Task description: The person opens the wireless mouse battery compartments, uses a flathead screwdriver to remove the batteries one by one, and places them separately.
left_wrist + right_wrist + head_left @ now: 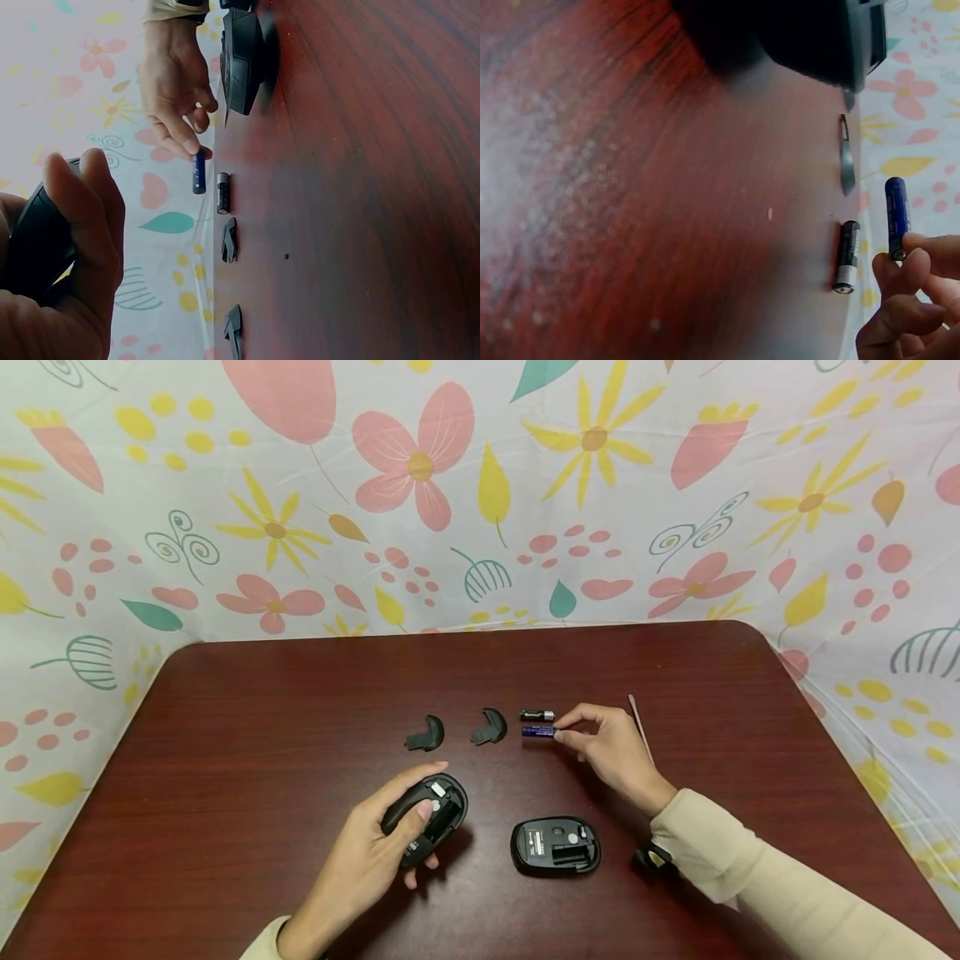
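Observation:
My left hand [367, 837] grips a black computer mouse [397, 806] tilted underside up, its battery slot uncovered, above the table. Between thumb and fingertips of my right hand [611, 750] is one end of a blue battery [537, 732]; both wrist views show it raised off the surface. A black battery with a silver end [846, 256] lies on the table just beyond it. Nearer the front edge, a second mouse [556, 846] rests upside down with its battery slot uncovered too. Two black mouse covers [426, 734] lie left of the batteries.
A thin light stick [641, 728] lies beyond my right hand, partly covered by it. The brown wooden table [300, 693] has rounded far corners and meets a flower-print cloth [420, 552] along its back edge.

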The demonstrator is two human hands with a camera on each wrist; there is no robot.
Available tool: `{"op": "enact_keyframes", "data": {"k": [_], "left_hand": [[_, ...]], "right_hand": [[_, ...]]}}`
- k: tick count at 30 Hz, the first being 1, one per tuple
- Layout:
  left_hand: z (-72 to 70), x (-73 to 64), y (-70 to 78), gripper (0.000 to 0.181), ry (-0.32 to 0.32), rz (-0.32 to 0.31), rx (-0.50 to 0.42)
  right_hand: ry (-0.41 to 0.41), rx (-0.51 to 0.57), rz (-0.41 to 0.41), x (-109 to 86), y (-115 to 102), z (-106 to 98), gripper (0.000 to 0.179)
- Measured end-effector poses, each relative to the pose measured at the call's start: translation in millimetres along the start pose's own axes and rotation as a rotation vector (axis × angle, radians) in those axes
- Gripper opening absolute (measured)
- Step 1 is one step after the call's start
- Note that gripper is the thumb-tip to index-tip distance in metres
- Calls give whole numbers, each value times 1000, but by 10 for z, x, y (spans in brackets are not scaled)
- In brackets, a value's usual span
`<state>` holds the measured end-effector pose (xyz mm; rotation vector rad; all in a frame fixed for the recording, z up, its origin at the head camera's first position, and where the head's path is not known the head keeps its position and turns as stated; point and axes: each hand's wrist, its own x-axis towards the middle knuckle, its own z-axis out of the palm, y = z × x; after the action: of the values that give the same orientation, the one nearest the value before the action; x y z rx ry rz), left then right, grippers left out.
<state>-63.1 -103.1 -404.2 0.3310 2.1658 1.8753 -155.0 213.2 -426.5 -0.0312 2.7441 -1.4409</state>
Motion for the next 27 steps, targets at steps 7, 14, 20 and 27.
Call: {"op": "enact_keyframes", "data": {"k": [7,14,20,27], "left_hand": [[-1,-6,5,38,-3,4,4],[9,-10,7,38,-2,1,0],[18,-16,15,37,3,-2,2],[16,-24,28,37,3,-14,10]], "right_hand": [[-5,10,74,99,62,60,8],[-12,-12,86,152,76,113,10],[-2,-58,40,189,76,135,9],[-4,-100,15,193,83,132,10]]}}
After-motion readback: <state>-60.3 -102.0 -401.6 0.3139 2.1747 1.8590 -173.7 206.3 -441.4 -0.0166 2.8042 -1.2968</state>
